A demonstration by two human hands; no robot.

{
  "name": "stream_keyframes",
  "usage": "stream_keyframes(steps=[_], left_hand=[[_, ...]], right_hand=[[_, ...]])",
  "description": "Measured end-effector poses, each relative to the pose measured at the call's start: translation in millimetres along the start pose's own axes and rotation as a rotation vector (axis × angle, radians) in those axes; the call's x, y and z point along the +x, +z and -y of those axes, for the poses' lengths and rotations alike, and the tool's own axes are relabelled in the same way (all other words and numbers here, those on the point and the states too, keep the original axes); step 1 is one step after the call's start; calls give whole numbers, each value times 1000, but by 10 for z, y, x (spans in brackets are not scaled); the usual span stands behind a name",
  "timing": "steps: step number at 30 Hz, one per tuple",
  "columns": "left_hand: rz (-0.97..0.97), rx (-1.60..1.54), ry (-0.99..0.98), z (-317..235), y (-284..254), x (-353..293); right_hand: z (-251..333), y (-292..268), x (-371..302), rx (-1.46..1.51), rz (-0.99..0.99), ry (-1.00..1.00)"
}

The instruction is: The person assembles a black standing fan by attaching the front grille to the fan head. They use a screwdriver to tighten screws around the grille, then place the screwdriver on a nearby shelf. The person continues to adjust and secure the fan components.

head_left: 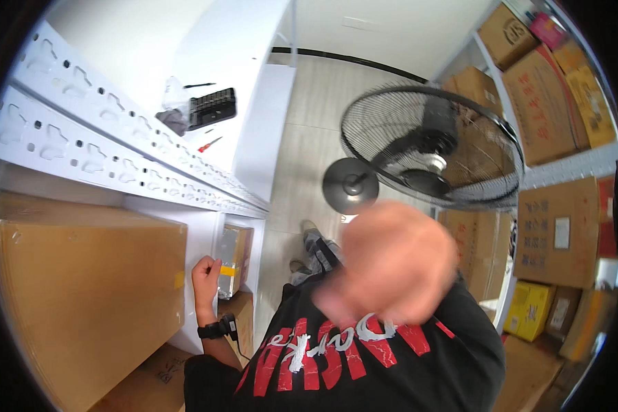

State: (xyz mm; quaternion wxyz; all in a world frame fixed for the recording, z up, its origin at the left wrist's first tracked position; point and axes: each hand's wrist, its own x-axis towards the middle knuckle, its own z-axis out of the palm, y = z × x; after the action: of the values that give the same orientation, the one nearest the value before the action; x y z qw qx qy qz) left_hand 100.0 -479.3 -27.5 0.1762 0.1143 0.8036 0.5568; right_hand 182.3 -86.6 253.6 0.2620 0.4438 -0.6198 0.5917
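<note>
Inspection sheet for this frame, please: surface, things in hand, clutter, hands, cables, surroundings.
Surface: white slotted metal rack, white tabletop above it.
Job's things: small box with yellow tape in a rack bay.
Clutter: black tool case, red-handled screwdriver and grey cloth on the tabletop.
Grippers: left hand curled at the small box's edge, grip unclear, black wristband; right hand not in view.
Cables: thin black lead from the wristband.
Surroundings: black floor fan, large brown carton, stacked cartons on the right shelves.
</note>
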Motion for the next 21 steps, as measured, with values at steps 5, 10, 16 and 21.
stream_keyframes(steps=[5, 10, 16, 21], left_hand=[[191, -27, 38, 146, 397, 295], [293, 27, 111, -188, 779, 385], [376, 101, 167, -510, 1383, 494], [397, 131, 166, -712, 1978, 425]], right_hand=[[1480, 322, 4, 8, -194, -1], [1831, 476, -49, -44, -243, -272], [2311, 319, -354, -170, -254, -343], [2969, 161, -721, -120, -354, -88]])
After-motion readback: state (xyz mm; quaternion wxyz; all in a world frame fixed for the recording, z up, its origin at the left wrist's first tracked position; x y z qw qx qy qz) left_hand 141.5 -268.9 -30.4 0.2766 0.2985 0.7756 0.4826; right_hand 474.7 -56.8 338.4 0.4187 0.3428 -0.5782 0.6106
